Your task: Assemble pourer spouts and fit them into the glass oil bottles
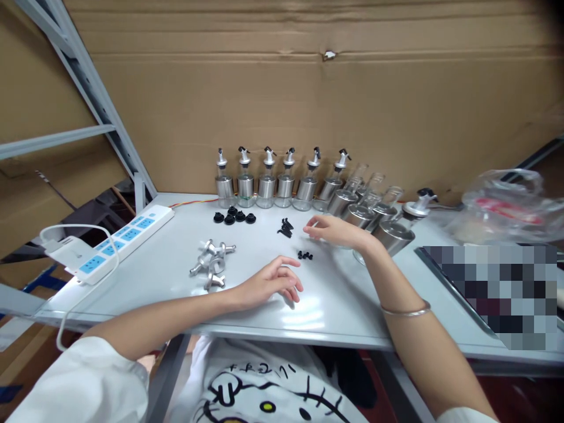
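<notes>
My left hand (274, 281) is over the front middle of the table, fingers loosely curled but apart, nothing in them. Just beyond its fingertips lie several tiny black caps (305, 255). My right hand (328, 229) reaches in from the right with its fingers stretched leftward, holding nothing visible. Closest to those fingers is a small pile of black levers (286, 228). Silver pourer spouts (211, 264) lie in a loose heap left of my left hand. Behind them sit several black ribbed stoppers (233, 216). Part of the bottle group is hidden behind my right hand and forearm.
Steel-clad glass bottles with pourers (267, 189) line the cardboard wall; open-necked bottles (359, 214) and one pourer-topped bottle (396, 232) stand at right. A power strip (127, 241) with a white cable is at left. Plastic bags (502, 205) and a blurred-out dark-edged item (493, 294) occupy the right.
</notes>
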Available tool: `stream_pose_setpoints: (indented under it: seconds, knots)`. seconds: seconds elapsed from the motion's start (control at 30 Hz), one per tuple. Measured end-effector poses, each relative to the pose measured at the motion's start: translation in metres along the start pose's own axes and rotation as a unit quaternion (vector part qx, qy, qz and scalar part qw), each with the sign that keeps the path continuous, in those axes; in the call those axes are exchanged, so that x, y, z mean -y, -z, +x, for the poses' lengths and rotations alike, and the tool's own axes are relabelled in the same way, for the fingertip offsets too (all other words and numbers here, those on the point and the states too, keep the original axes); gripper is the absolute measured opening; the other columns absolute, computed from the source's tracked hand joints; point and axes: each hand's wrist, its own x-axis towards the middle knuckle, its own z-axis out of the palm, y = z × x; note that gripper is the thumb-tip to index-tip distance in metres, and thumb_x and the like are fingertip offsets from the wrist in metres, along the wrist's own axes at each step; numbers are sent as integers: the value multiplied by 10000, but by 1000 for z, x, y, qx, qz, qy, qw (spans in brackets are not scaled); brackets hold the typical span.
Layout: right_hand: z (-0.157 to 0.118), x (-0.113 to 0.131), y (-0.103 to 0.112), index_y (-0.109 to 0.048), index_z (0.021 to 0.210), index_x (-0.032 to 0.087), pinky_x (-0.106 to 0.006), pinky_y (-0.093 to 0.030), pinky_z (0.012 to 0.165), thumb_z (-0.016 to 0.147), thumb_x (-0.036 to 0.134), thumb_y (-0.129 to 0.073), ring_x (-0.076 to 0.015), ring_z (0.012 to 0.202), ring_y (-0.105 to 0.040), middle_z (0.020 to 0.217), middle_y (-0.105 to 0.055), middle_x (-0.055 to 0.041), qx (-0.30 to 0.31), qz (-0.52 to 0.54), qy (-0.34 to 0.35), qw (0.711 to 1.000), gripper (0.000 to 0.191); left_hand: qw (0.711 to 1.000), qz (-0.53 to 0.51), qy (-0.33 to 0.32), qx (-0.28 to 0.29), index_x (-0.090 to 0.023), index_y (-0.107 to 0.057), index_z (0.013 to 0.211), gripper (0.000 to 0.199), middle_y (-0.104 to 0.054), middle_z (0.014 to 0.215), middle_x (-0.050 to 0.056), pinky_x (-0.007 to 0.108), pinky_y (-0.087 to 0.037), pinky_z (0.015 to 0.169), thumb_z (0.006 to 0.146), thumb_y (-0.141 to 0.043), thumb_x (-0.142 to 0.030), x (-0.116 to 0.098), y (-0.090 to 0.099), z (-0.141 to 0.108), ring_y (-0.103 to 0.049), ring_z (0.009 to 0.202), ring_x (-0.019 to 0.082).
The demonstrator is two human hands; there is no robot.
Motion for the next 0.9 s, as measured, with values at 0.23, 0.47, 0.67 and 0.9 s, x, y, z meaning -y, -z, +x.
stream_pose_setpoints:
  seconds: [0.23,0.47,0.67,0.9]
  knots:
    - [-33,39,-40,-592,1161,142,-317,-500,831,871,430,-571,-214,993,-643,1087,-683,-107,167,48,286,942,410,997,80,-10,11,-136,-583,886,249,-628,811,38,328,-515,787,770,-648,-347,-1,7,2,-650,770,175]
    - [-32,51,-79,-606,1172,173,-268,-498,646,666,412,-798,-175,766,-644,1034,-671,-68,212,4,321,923,591,971,230,31,66,-195,-692,680,121,-649,690,8,308,-504,887,735,-613,-268,-1,9,-2,-657,876,225]
    - [-34,54,-82,-527,961,163,-213,-378,483,761,310,-710,-113,550,-535,710,-603,12,237,-11,253,938,308,934,295,58,194,-229,-657,615,194,-618,593,-13,293,-515,706,774,-593,-319,-37,23,-7,-596,656,187]
    - [-33,55,-95,-521,1080,145,-277,-471,628,865,196,-510,-152,681,-594,886,-654,-57,257,59,281,923,221,878,390,102,259,-201,-660,651,142,-659,745,4,238,-466,643,775,-653,-271,-85,43,-23,-571,652,152]
